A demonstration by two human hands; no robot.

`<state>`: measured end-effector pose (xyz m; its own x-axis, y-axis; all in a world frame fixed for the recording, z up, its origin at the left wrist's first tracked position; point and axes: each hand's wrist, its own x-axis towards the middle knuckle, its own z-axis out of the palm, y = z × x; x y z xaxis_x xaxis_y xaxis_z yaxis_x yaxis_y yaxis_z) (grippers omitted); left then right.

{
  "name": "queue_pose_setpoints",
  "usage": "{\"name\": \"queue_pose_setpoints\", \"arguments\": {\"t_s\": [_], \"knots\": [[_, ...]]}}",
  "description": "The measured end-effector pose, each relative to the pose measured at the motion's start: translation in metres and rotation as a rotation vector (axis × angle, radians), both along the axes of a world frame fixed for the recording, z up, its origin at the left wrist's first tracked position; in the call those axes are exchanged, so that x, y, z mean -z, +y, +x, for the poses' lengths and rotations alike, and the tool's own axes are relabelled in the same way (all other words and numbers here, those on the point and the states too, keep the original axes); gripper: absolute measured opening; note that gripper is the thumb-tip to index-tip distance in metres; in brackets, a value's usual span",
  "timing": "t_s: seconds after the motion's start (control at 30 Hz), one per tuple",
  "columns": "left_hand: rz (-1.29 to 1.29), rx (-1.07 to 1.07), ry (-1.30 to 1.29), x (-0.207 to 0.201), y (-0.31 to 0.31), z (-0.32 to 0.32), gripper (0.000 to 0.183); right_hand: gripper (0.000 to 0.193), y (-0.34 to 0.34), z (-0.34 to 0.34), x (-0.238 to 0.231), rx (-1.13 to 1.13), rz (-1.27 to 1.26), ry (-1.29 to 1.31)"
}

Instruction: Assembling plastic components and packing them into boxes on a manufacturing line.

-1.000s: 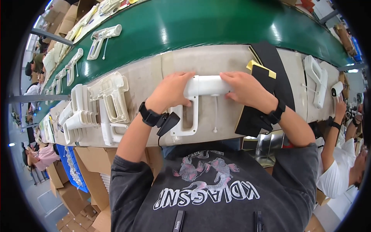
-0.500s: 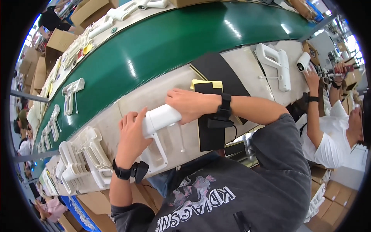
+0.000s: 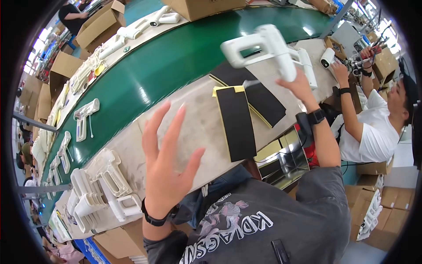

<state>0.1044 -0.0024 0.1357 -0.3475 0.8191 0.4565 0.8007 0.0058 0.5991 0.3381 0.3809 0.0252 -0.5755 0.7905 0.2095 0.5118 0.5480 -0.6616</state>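
My right hand is closed round the barrel end of a white gun-shaped plastic housing with a loop handle. It holds the housing raised above the table, toward the right, with the loop pointing left. Behind it, a similar white housing lies on the table, partly hidden. My left hand hangs in the air over the near table, fingers spread and nothing in them. Between my hands lie a black strip with yellow edges and a second black sheet.
White housing parts are stacked on the table at left. A green conveyor belt runs along the far side, carrying several white housings. At right, a co-worker's hand is beside a white tube-shaped part. A cardboard box stands beyond the belt.
My left hand has let go of the white housing and opened. My right hand has carried the housing up and to the right, turning it. My view has shifted slightly.
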Motion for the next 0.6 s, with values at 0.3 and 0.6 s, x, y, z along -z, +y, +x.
{"name": "queue_pose_setpoints", "arguments": {"t_s": [0.3,0.6], "knots": [[-0.194,-0.198,-0.257,0.060,-0.119,-0.025,0.058,0.049,0.015,0.030,0.063,0.299,-0.211,-0.017],[-0.247,-0.092,-0.499,0.099,-0.155,-0.026,0.053,0.070,0.030,0.010,0.069,0.612,-0.284,0.155]]}}
